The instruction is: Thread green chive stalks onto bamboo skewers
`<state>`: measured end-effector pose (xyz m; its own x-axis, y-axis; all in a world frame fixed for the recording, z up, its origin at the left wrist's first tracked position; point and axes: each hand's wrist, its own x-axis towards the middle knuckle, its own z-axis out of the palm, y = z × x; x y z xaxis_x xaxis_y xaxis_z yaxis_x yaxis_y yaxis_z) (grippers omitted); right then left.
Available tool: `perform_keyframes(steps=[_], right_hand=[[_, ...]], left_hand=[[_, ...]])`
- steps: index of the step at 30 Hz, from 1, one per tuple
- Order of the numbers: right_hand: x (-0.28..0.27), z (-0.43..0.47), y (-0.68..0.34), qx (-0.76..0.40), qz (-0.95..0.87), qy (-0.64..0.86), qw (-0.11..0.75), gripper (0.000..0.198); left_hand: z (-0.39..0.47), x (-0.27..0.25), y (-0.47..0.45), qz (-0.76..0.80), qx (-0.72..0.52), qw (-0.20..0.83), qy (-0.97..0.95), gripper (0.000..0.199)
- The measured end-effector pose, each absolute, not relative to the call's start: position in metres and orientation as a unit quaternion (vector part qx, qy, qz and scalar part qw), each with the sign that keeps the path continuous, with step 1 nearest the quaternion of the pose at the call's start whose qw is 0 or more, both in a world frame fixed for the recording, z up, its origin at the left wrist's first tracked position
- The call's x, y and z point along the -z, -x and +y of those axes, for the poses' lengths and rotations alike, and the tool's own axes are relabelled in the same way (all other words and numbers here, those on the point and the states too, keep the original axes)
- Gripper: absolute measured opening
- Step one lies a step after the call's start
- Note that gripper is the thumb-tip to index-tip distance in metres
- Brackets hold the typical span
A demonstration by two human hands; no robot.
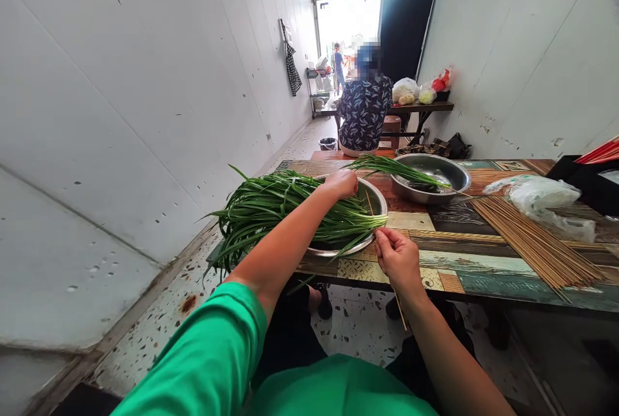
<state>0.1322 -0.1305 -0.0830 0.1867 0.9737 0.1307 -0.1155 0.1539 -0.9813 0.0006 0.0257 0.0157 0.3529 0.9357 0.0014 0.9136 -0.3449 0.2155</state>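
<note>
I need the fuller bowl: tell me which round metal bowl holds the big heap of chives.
The near shallow round metal bowl under the left hand; the far deeper round metal bowl holds only a few stalks.

My left arm, in a short green sleeve, stretches forward and up, the left hand [342,182] palm down with fingers curled closed. My right forearm is bare and angled inward; the right hand [397,257] sits lower and nearer me, fingers pinched together, thumb uppermost.

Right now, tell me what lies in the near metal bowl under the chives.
The chives fill the near metal bowl, leaves trailing over its left rim. The left hand rests on them. Only a dark strip inside shows; the bottom is covered.
</note>
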Motion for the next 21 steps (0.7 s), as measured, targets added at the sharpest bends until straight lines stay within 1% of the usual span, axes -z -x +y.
perform_keyframes(steps=[3, 5, 6, 8, 9, 10, 11, 12, 14, 16, 19, 21], right_hand=[[0.081, -0.133, -0.133, -0.462, -0.451, 0.465, 0.606, 0.038], [0.080, -0.133, -0.134, -0.472, -0.446, 0.457, 0.608, 0.038], [0.080, -0.132, -0.134, -0.476, -0.441, 0.455, 0.610, 0.039], [0.080, -0.131, -0.134, -0.479, -0.436, 0.454, 0.611, 0.039], [0.080, -0.131, -0.134, -0.480, -0.436, 0.455, 0.610, 0.039], [0.081, -0.131, -0.134, -0.479, -0.438, 0.456, 0.609, 0.039], [0.081, -0.130, -0.134, -0.478, -0.440, 0.457, 0.608, 0.039], [0.082, -0.130, -0.134, -0.476, -0.442, 0.458, 0.607, 0.039], [0.082, -0.130, -0.133, -0.475, -0.441, 0.461, 0.606, 0.039], [0.082, -0.130, -0.133, -0.477, -0.436, 0.463, 0.607, 0.040], [0.081, -0.130, -0.134, -0.480, -0.434, 0.465, 0.604, 0.042], [0.081, -0.130, -0.134, -0.480, -0.436, 0.465, 0.603, 0.042]], left_hand=[[0.035, -0.003, -0.003, 0.603, -0.057, 0.079, -0.792, 0.021], [0.040, 0.004, -0.001, 0.592, -0.066, 0.107, -0.796, 0.023], [0.042, 0.007, 0.001, 0.580, -0.068, 0.127, -0.802, 0.027], [0.045, 0.012, 0.005, 0.567, -0.078, 0.142, -0.808, 0.044], [0.046, 0.015, 0.007, 0.570, -0.086, 0.133, -0.806, 0.053], [0.047, 0.017, 0.008, 0.581, -0.094, 0.114, -0.800, 0.057], [0.048, 0.019, 0.008, 0.593, -0.102, 0.093, -0.793, 0.053], [0.049, 0.020, 0.008, 0.601, -0.105, 0.079, -0.789, 0.044], [0.049, 0.022, 0.007, 0.598, -0.091, 0.074, -0.793, 0.023], [0.049, 0.022, 0.005, 0.581, -0.056, 0.074, -0.808, 0.012], [0.048, 0.022, 0.002, 0.566, -0.006, 0.070, -0.821, 0.011], [0.048, 0.023, 0.002, 0.565, 0.001, 0.068, -0.822, 0.012]])
